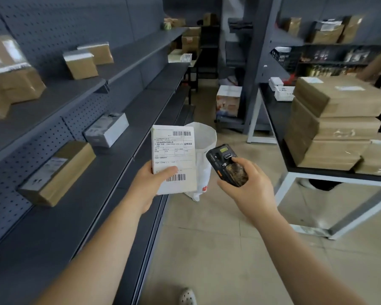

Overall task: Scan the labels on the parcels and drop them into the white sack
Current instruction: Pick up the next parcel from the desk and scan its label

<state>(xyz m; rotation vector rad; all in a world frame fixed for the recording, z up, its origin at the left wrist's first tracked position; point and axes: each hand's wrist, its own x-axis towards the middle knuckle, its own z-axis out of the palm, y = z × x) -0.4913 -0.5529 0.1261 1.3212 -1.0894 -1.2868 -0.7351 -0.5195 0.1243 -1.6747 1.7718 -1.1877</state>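
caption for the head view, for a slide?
Left hand holds labelled white parcel; right hand aims scanner; white sack behind.

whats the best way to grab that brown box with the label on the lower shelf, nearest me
Probably across its two long sides, near the middle, coming from the aisle side and above. The brown box lies flat and angled on the lower shelf, its long faces are bare cardboard, and nothing stands beside it. Both hands are full now.

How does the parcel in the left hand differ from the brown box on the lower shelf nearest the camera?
The held parcel is white; the shelf box is brown cardboard. The left hand holds the parcel upright in the air, label facing the camera, while the shelf box lies flat on the shelf. The parcel looks thinner. Both carry a printed label.
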